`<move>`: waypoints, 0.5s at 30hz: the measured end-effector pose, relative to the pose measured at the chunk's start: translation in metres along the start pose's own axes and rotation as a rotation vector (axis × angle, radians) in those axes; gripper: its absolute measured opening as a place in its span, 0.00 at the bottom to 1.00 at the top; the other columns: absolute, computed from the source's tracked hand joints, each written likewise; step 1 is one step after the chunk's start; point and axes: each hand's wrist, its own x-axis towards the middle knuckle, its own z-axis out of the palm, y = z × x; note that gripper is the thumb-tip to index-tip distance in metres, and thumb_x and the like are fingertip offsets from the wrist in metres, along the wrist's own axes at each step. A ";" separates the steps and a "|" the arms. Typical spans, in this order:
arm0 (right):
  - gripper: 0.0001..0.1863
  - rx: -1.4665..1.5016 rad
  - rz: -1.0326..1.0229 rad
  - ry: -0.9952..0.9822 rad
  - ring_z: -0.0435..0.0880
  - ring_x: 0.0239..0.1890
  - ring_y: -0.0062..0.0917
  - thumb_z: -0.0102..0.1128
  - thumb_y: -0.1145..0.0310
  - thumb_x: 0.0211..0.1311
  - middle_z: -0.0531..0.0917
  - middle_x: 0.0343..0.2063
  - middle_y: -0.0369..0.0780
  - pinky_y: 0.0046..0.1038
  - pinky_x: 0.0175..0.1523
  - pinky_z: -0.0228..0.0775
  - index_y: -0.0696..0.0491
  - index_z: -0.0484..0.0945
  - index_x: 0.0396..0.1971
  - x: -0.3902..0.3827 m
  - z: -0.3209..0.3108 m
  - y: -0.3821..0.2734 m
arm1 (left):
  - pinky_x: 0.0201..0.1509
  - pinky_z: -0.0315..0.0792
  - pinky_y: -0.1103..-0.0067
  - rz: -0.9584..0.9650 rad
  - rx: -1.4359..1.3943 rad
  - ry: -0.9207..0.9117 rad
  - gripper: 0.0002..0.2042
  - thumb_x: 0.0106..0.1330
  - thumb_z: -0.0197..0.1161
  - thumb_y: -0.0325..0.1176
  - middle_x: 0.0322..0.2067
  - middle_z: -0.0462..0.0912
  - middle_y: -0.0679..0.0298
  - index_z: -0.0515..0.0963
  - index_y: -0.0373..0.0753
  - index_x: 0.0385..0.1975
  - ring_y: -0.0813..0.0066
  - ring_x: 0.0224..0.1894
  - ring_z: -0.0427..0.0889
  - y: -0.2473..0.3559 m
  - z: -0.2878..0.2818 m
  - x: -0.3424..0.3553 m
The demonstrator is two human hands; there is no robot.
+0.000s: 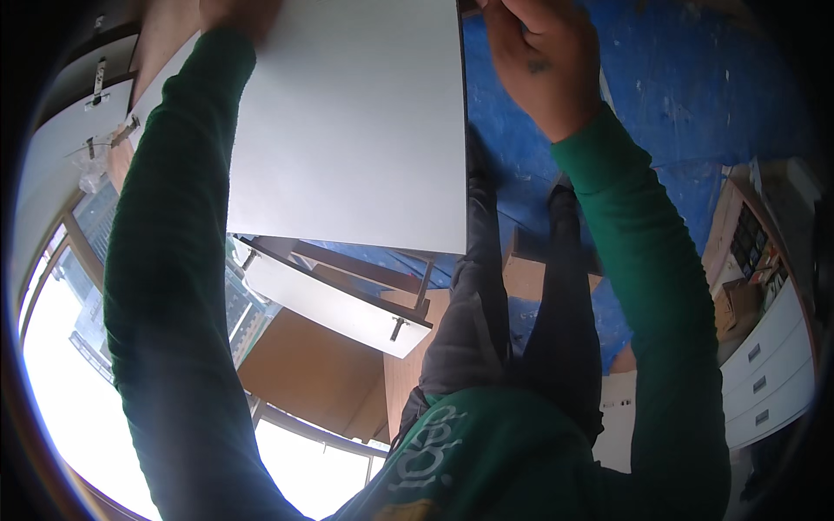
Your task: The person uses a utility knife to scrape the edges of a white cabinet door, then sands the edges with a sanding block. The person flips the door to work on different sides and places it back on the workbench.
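Observation:
A large flat white panel with a dark edge on its right side lies in front of me, running out of the top of the view. My left hand is at the panel's far left, blurred and cut off by the upper rim, so its fingers are hidden. Just past the panel's right edge, my right hand has its fingers bent and drawn together. The fingertips reach the top border next to the panel's dark edge. Whatever they hold, if anything, is out of sight.
Below the panel sits a white board with metal hinges. Blue sheeting covers the floor at right. A white drawer unit stands far right. More hinged white doors are at left, near bright windows.

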 end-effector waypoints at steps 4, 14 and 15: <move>0.09 0.094 -0.027 0.045 0.82 0.33 0.40 0.57 0.88 0.62 0.81 0.32 0.47 0.34 0.37 0.75 0.62 0.80 0.39 -0.005 0.007 -0.012 | 0.75 0.63 0.65 0.014 0.007 -0.002 0.21 0.80 0.55 0.38 0.75 0.60 0.49 0.69 0.50 0.71 0.48 0.74 0.64 -0.005 -0.028 -0.009; 0.10 0.107 -0.147 0.044 0.81 0.35 0.37 0.56 0.90 0.61 0.80 0.37 0.47 0.33 0.38 0.75 0.65 0.80 0.41 -0.021 0.003 0.002 | 0.71 0.71 0.69 -0.423 -0.772 -0.024 0.27 0.79 0.54 0.33 0.75 0.60 0.51 0.58 0.38 0.76 0.55 0.72 0.68 0.031 -0.025 0.004; 0.11 0.112 -0.129 0.033 0.81 0.35 0.37 0.56 0.90 0.61 0.80 0.37 0.47 0.33 0.38 0.75 0.65 0.80 0.41 -0.022 0.002 -0.002 | 0.71 0.72 0.68 -0.430 -0.846 -0.029 0.28 0.78 0.53 0.30 0.75 0.59 0.52 0.57 0.39 0.76 0.54 0.72 0.68 0.023 -0.022 0.002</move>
